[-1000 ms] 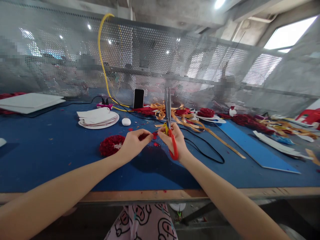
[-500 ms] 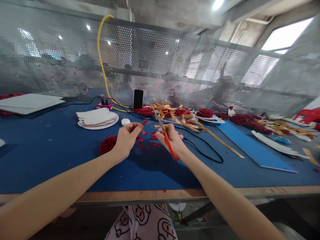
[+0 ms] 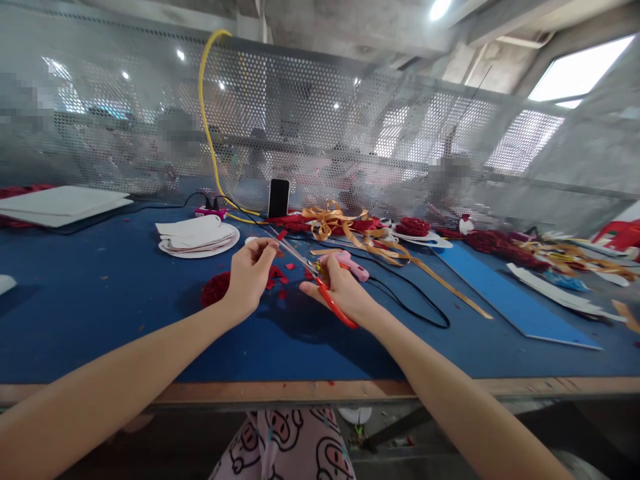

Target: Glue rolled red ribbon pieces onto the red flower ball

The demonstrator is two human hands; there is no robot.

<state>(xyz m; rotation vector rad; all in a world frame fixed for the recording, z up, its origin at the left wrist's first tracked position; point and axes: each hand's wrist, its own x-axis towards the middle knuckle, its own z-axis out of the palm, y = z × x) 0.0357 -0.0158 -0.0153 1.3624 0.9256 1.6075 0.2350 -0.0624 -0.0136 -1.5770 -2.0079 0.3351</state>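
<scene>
Between the fingertips of my left hand (image 3: 250, 270) a small strip of red ribbon (image 3: 281, 235) is pinched, its end sticking up. My right hand (image 3: 343, 287) grips red-handled scissors (image 3: 336, 308), whose blades reach left to the ribbon strip. Under my hands, small red ribbon scraps (image 3: 283, 293) lie scattered on the blue table. A dark red ruffled piece (image 3: 215, 289) sits left of my left wrist, partly hidden by it. Behind my right hand lies a pink glue gun (image 3: 353, 265) with a black cord.
White card pieces (image 3: 200, 239) are stacked at left. A phone (image 3: 279, 198) leans upright against the mesh partition (image 3: 300, 133). Gold ribbon (image 3: 333, 223) is tangled behind the glue gun. A light blue board (image 3: 515, 297) lies at right. The wooden table edge (image 3: 250, 392) runs in front.
The scissors have swung left and down, so their blades now meet the red ribbon strip. My left hand has shifted slightly left and lower.
</scene>
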